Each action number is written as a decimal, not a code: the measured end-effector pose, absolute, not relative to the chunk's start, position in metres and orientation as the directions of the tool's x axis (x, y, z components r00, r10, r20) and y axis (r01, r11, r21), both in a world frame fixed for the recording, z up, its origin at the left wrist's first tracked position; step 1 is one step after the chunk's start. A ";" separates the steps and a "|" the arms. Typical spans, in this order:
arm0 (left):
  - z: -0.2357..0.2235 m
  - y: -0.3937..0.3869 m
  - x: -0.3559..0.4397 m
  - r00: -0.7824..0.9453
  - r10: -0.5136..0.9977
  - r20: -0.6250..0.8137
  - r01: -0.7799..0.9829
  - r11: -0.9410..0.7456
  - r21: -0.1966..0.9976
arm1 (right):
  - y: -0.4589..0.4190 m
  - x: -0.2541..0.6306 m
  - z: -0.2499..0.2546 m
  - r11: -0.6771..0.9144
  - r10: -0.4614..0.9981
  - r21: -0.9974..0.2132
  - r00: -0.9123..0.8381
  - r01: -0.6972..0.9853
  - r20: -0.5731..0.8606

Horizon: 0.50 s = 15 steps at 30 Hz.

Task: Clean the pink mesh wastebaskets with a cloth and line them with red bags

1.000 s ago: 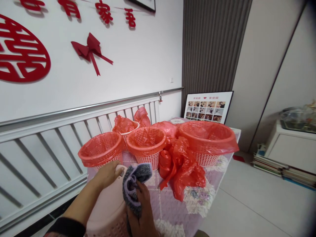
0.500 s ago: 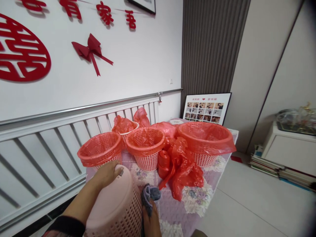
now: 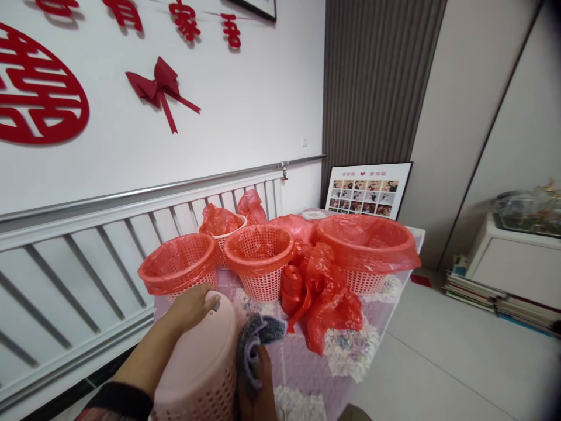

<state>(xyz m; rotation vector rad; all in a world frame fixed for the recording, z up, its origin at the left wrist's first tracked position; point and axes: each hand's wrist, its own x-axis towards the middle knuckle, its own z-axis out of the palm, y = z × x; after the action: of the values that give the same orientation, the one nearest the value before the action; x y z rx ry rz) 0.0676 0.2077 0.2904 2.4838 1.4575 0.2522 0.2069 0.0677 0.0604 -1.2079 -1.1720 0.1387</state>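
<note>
A pale pink plastic basket (image 3: 197, 356) with a perforated side lies tipped over at the front left, its flat base facing up and left. My left hand (image 3: 193, 307) is closed on the far edge of that base, thumb on top near a small label. My right hand (image 3: 258, 380) grips a grey-blue cloth (image 3: 252, 345) and holds it against the basket's perforated right side. Part of the cloth juts out beyond the fingers. The basket's opening is out of sight.
On the flowered tablecloth (image 3: 315, 380) stand several baskets lined with red bags, among them a middle basket (image 3: 260, 280) and a wide one (image 3: 366, 251). A red bag roll (image 3: 292, 289) and a loose red bag (image 3: 328, 304) lie nearby. A radiator (image 3: 96, 280) runs along the left.
My right hand and the cloth have shifted left and slightly up along the basket's side. My left hand keeps its hold on the base, and the basket stays nearly in place.
</note>
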 end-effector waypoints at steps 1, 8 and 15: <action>0.291 0.207 0.068 0.484 0.875 0.025 0.830 -0.468 0.303 | 0.065 0.210 0.048 0.367 0.658 -0.812 0.490 0.453 0.571; 0.293 0.204 0.069 0.479 0.878 0.024 0.833 -0.463 0.304 | 0.054 0.219 0.007 0.117 0.710 -0.936 0.632 0.331 0.312; 0.291 0.206 0.069 0.485 0.874 0.024 0.834 -0.471 0.287 | 0.055 0.189 0.102 0.437 0.674 -0.754 0.377 0.490 0.636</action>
<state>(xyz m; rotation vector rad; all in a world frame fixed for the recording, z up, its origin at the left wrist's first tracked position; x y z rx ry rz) 0.0687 0.2058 0.2912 2.4947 1.4632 0.2449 0.1893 0.0547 0.1015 -1.1979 -1.2610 0.1629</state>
